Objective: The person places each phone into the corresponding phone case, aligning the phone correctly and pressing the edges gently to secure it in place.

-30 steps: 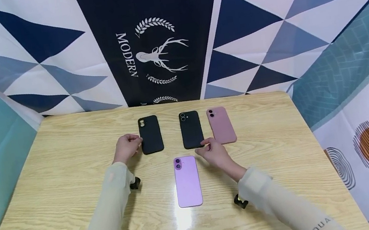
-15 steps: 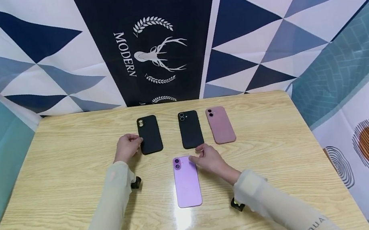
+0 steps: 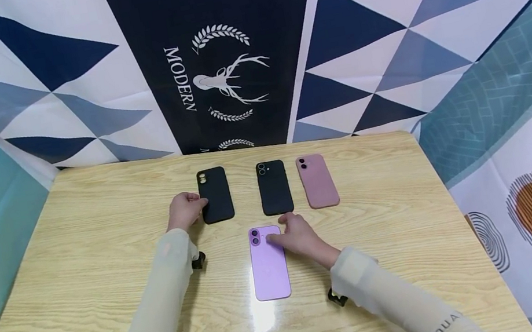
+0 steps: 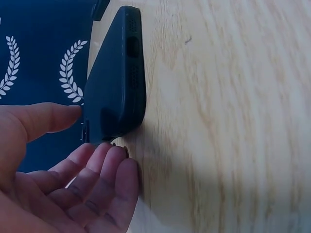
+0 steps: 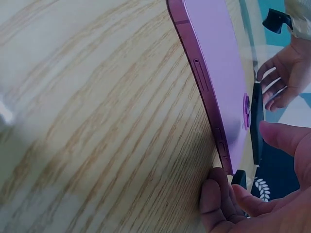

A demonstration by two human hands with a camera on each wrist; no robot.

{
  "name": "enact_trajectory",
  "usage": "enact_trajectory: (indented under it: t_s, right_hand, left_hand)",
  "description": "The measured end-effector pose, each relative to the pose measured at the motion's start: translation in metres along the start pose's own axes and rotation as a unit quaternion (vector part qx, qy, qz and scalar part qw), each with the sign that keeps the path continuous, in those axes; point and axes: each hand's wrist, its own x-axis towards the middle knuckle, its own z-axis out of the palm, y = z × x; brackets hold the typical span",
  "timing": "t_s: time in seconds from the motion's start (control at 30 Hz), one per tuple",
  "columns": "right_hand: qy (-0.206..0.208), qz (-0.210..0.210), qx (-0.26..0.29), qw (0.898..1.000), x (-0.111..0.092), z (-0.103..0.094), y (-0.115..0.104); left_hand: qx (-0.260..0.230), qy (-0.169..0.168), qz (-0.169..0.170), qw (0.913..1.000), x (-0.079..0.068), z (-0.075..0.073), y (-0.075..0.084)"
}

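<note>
A lilac phone (image 3: 269, 271) lies back up on the table, its two-lens camera at the upper left. My right hand (image 3: 300, 236) is at its upper right, the thumb over the phone's back and the other fingers by its edge. In the right wrist view, a gap shows between that thumb and the phone (image 5: 214, 63). My left hand (image 3: 186, 209) is at the left edge of a black phone case (image 3: 216, 198), whose camera cutouts show wood colour. The left thumb reaches over the case; in the left wrist view the fingers are bent loosely beside the case (image 4: 109, 82).
Right of the black case lie a second black phone or case (image 3: 274, 188) and a dusty-pink one (image 3: 318, 182); I cannot tell whether they hold phones. The wooden table (image 3: 79, 279) ends at a patterned cloth wall (image 3: 230, 107) behind.
My right hand has moved from the lower edge of the middle black phone or case down and left, its thumb now over the lilac phone. My left hand has stayed by the black case.
</note>
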Motion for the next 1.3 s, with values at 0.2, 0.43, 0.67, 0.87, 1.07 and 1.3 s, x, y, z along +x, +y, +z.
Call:
enact_trajectory:
  t_s: [0.2,0.43,0.67,0.87,1.07,1.3]
  right_hand:
    - [0.002,-0.004,-0.008,1.000,0.000,0.001,-0.001]
    - [0.005,-0.002,-0.015,1.000,0.000,0.005,-0.003]
    - [0.004,-0.008,-0.045,0.999,0.000,0.009,-0.007]
    - [0.006,-0.014,-0.065,0.998,-0.003,0.012,-0.011]
    - [0.002,-0.021,-0.077,0.997,-0.005,0.014,-0.011]
    - [0.002,-0.026,-0.102,0.994,-0.006,0.015,-0.012]
  left_hand:
    - [0.006,0.003,-0.006,1.0000,0.001,0.002,0.000]
    - [0.024,0.013,-0.013,0.9995,-0.001,0.004,0.004]
    - [0.054,0.037,-0.006,0.9978,0.000,0.007,0.007]
    - [0.079,0.040,0.012,0.9960,0.002,0.009,0.008]
    - [0.107,0.061,0.004,0.9924,0.007,0.016,0.011]
    - [0.148,0.057,-0.010,0.9873,0.003,0.020,0.019]
